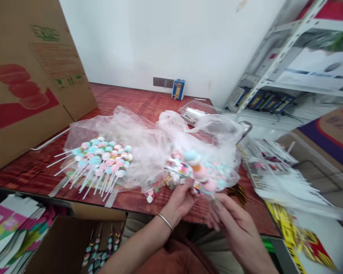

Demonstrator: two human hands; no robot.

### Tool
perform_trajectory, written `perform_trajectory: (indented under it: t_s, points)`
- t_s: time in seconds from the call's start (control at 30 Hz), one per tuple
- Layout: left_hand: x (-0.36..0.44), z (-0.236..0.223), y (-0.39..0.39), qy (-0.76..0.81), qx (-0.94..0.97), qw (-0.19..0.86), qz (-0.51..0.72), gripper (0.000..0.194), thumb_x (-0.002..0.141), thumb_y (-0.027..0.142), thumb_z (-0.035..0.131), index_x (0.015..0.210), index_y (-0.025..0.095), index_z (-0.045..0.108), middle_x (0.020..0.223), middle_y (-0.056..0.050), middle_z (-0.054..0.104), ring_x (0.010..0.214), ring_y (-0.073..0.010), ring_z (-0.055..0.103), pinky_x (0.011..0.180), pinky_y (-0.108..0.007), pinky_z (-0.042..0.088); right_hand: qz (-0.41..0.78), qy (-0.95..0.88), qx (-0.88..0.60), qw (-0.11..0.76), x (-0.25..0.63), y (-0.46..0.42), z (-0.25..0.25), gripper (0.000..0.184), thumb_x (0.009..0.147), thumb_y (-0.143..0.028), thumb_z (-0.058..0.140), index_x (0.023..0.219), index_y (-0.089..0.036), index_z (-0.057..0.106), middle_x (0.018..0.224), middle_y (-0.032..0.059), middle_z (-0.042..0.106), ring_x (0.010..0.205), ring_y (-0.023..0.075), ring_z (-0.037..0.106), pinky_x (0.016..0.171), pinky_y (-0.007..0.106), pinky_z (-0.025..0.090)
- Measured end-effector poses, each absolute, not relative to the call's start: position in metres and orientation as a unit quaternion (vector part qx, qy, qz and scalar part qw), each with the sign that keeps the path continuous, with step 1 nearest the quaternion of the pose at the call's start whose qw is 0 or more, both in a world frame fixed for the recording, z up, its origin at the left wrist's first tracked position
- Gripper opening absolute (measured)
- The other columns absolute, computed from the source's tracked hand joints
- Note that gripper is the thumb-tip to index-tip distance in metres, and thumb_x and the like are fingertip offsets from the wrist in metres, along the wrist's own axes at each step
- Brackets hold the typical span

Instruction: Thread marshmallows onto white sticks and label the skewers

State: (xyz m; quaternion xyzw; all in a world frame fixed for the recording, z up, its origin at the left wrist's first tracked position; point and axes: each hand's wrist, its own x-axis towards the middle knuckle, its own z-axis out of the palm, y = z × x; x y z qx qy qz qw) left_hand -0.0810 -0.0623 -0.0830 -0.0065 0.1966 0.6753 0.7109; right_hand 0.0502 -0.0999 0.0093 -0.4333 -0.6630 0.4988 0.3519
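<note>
My right hand (231, 217) pinches the stick of a marshmallow skewer (201, 175), whose blue, orange and pink pieces are smeared by motion. Close by, my left hand (181, 199) has its fingers curled together beside a small printed wrapper (196, 186); what they hold is partly hidden. Just beyond the left fingers, a printed label (178, 166) shows on a bag of small sweets. Loose pastel marshmallows (221, 171) lie in a clear plastic bag (171, 121) behind my hands. Off to the left, a pile of marshmallow skewers (103, 158) rests on plastic, white sticks towards me.
A tall cardboard box (37, 68) stands at the left of the red wooden table (120, 93). Below the front edge, an open carton (54, 243) contains several wrapped skewers. At right are white sticks (286, 186), yellow packaging (288, 232) and a metal shelf (277, 61).
</note>
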Motion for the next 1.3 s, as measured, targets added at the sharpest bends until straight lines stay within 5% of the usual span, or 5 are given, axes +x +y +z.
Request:
perform_trajectory:
  t_s: [0.53,0.77,1.0,1.17,1.3]
  points:
    - [-0.073,-0.051,-0.062,0.263,0.027,0.671,0.693,0.026,0.067,0.017,0.086,0.083,0.014,0.066,0.079,-0.001,0.069,0.070,-0.0127,0.064,0.065,-0.025,0.055,0.447,-0.637,-0.563,0.276,0.176,-0.146,-0.018,0.040,0.093,-0.052,0.052,0.113,-0.022,0.069,0.060,-0.0025,0.049,0.054,0.0145,0.047,0.050,0.022,0.041]
    - [-0.073,-0.049,-0.065,0.291,0.093,0.622,0.721,0.028,0.059,0.018,0.090,0.071,0.013,0.066,0.068,0.002,0.065,0.063,-0.0079,0.059,0.062,-0.018,0.049,0.354,-0.699,-0.551,0.287,0.181,-0.147,-0.003,0.035,0.088,-0.050,0.057,0.103,-0.024,0.076,0.091,0.0056,0.076,0.080,0.0217,0.071,0.071,0.024,0.058]
    - [-0.068,-0.041,-0.069,0.306,0.125,0.592,0.735,0.021,0.065,0.016,0.086,0.079,0.013,0.071,0.077,0.000,0.071,0.072,-0.0106,0.065,0.072,-0.021,0.052,0.265,-0.731,-0.552,0.302,0.179,-0.155,-0.008,0.031,0.089,-0.042,0.058,0.110,-0.027,0.075,0.100,0.0055,0.078,0.086,0.0234,0.075,0.076,0.027,0.060]
    - [-0.064,-0.031,-0.073,0.273,0.062,0.657,0.700,0.018,0.074,0.018,0.079,0.089,0.011,0.070,0.090,-0.008,0.074,0.087,-0.0204,0.070,0.084,-0.035,0.057,0.382,-0.651,-0.568,0.327,0.161,-0.161,-0.011,0.030,0.086,-0.046,0.062,0.101,-0.024,0.076,0.085,0.0047,0.075,0.080,0.0223,0.071,0.067,0.024,0.057]
    - [-0.063,-0.025,-0.075,0.239,0.020,0.679,0.694,0.010,0.080,0.011,0.071,0.090,0.011,0.067,0.082,-0.004,0.070,0.077,-0.0160,0.068,0.083,-0.034,0.057,0.598,-0.470,-0.550,0.344,0.140,-0.168,-0.019,0.042,0.085,-0.058,0.062,0.095,-0.018,0.072,0.051,-0.0051,0.045,0.044,0.0100,0.045,0.042,0.019,0.037]
